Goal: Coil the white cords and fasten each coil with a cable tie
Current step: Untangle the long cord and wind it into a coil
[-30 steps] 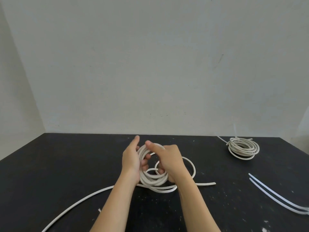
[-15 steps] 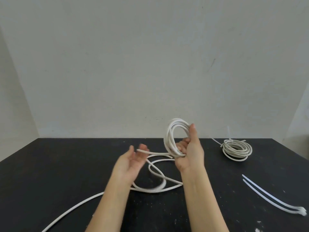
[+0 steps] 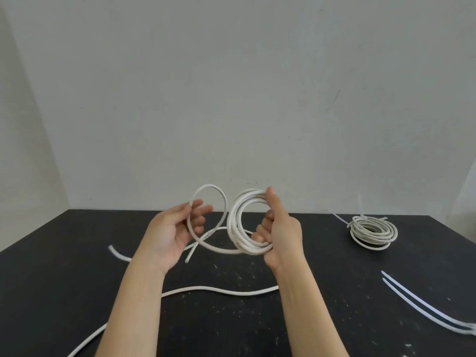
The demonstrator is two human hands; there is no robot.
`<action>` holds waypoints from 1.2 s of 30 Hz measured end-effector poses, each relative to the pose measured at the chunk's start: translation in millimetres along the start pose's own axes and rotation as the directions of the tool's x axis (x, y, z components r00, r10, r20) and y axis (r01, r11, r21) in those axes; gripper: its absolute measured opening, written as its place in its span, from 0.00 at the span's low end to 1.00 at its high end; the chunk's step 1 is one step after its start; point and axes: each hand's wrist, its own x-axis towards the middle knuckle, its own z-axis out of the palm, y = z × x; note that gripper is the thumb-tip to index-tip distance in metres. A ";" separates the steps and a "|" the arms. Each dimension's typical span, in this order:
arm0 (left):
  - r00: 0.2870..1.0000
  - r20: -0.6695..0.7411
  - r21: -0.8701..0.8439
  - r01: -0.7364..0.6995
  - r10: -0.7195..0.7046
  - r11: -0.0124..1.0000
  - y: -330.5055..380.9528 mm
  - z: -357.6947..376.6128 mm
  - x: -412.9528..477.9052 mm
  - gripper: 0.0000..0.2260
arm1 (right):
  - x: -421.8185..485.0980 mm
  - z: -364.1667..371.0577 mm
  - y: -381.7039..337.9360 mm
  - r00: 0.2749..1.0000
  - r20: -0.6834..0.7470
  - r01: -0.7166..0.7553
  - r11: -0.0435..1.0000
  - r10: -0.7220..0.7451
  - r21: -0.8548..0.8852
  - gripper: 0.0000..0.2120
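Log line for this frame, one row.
phase: coiling | right hand: grips coil | left hand: holds free loop | tied coil: on table, far right | cable ties: loose, unused

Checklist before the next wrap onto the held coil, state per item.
1. Right hand grip on the coil: ok, fingers and thumb curl round the turns.
2. Left hand holds the single loop: ok.
3. Loop laid against coil: not ok, it stands apart, left of it.
4. Trailing cord on the table free of knots: cannot tell, it leaves the frame.
5. Spare cable ties ready: ok, two lie loose on the right.
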 end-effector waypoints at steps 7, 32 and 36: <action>0.979 0.147 0.331 0.089 -0.144 0.939 -3.7 8.0 -10.6 0.16 | -2.7 11.4 23.4 0.977 0.212 0.051 0.945 0.019 -0.322 0.20; 0.927 0.215 0.262 0.249 -0.307 0.933 -20.4 16.1 -4.0 0.19 | 3.5 8.0 54.8 0.793 0.243 0.340 0.076 -0.558 -0.937 0.39; 0.900 0.318 0.251 0.221 -0.296 0.942 -23.8 9.9 -3.3 0.22 | 16.0 -0.5 42.8 0.847 0.437 0.525 0.350 -0.303 -0.776 0.38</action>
